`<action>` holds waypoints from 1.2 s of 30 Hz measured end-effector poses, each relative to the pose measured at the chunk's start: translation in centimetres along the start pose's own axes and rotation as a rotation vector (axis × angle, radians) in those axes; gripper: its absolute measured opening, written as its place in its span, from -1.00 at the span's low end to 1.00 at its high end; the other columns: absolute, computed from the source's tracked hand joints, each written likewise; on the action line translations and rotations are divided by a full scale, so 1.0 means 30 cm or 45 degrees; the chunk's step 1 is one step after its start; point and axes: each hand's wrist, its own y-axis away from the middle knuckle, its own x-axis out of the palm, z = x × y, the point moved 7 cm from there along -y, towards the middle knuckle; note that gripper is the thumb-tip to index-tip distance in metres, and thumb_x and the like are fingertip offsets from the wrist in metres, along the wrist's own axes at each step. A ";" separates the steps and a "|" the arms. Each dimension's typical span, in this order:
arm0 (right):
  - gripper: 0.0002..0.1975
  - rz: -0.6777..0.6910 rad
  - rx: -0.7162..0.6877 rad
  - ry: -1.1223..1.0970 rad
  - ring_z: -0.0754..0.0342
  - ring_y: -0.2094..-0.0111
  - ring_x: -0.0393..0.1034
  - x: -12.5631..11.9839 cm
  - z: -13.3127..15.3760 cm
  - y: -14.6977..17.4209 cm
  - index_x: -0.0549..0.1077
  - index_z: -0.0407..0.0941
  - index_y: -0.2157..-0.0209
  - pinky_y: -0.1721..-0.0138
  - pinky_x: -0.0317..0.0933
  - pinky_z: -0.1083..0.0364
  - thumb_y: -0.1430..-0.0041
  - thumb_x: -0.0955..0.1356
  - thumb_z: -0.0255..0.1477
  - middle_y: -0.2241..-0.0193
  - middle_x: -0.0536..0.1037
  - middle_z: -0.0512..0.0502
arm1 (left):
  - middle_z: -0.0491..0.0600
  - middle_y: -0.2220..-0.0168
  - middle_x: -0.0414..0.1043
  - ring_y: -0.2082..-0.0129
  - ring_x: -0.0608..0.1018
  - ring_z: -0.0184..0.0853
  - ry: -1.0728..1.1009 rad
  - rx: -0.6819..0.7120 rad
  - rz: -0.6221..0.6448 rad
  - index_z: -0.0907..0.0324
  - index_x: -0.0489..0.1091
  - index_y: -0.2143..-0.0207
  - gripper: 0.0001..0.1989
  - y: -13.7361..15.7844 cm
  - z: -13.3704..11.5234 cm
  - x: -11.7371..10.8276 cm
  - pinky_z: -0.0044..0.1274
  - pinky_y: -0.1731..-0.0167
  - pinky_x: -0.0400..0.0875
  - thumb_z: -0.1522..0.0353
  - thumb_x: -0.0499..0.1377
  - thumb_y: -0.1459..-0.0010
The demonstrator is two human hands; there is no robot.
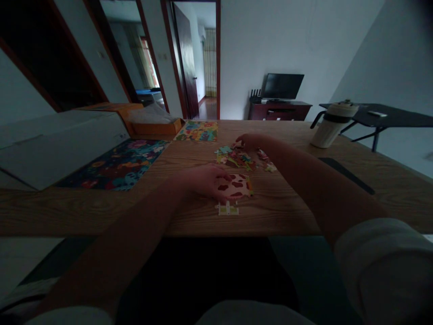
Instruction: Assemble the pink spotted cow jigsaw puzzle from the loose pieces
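Two hands work at jigsaw pieces on a wooden table (287, 216); the left hand (206, 180) lies flat, fingers spread, on a joined patch (238, 186) of pink and red pieces near the front edge; the right hand (250, 141) reaches to the loose pile (237, 158) just beyond, fingertips on it, whether pinching a piece I cannot tell; a small pale piece (227, 209) lies just in front; a white jug (333, 124) stands well to the right; no writing is readable.
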 end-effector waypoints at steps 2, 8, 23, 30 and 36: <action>-0.40 0.030 0.021 0.129 -0.12 0.11 0.52 -0.013 0.000 0.004 0.51 -0.08 -0.15 0.06 0.35 -0.01 -0.02 0.45 -0.53 0.06 0.63 -0.21 | 0.03 -0.23 0.36 -0.18 0.40 -0.09 -0.001 -0.009 -0.001 0.04 0.42 -0.16 -0.25 0.000 -0.001 -0.002 -0.39 -0.16 0.25 -0.07 0.36 0.03; -0.48 -0.227 0.069 -0.039 -0.05 0.14 0.51 -0.123 -0.002 0.100 0.51 -0.08 -0.15 0.07 0.35 0.05 -0.14 0.36 -0.59 0.07 0.63 -0.18 | 0.05 -0.20 0.39 -0.14 0.44 -0.09 0.011 -0.007 -0.002 0.05 0.45 -0.13 -0.25 -0.006 0.004 0.001 -0.38 -0.14 0.27 -0.08 0.36 0.06; -0.44 -0.009 -0.192 -1.049 0.02 0.08 0.49 0.011 0.229 0.643 0.49 0.13 -0.16 0.03 0.41 0.02 -0.11 0.39 -0.50 -0.01 0.59 0.01 | 0.01 -0.08 0.48 0.00 0.50 -0.18 0.040 0.052 -0.069 0.03 0.42 -0.16 -0.36 -0.015 0.004 -0.003 -0.46 0.02 0.33 0.01 0.29 -0.06; -0.59 -0.136 -0.103 -0.829 0.13 0.54 0.28 0.029 0.211 0.641 0.53 -0.12 0.42 0.49 0.16 0.12 -0.30 0.28 -0.11 0.54 0.48 -0.04 | 0.00 0.00 0.53 0.07 0.54 -0.23 0.145 0.038 -0.216 0.07 0.47 -0.09 -0.60 -0.032 0.026 -0.016 -0.46 0.07 0.37 0.19 0.18 -0.23; -0.56 -0.174 -0.031 -0.662 0.16 0.56 0.13 0.041 0.213 0.638 0.38 -0.11 0.58 0.49 -0.02 0.10 -0.25 0.28 -0.11 0.62 0.30 0.04 | 0.01 0.08 0.55 0.16 0.55 -0.26 0.149 0.037 -0.249 0.11 0.50 -0.02 -0.65 -0.042 0.011 -0.006 -0.49 0.17 0.39 0.18 0.18 -0.25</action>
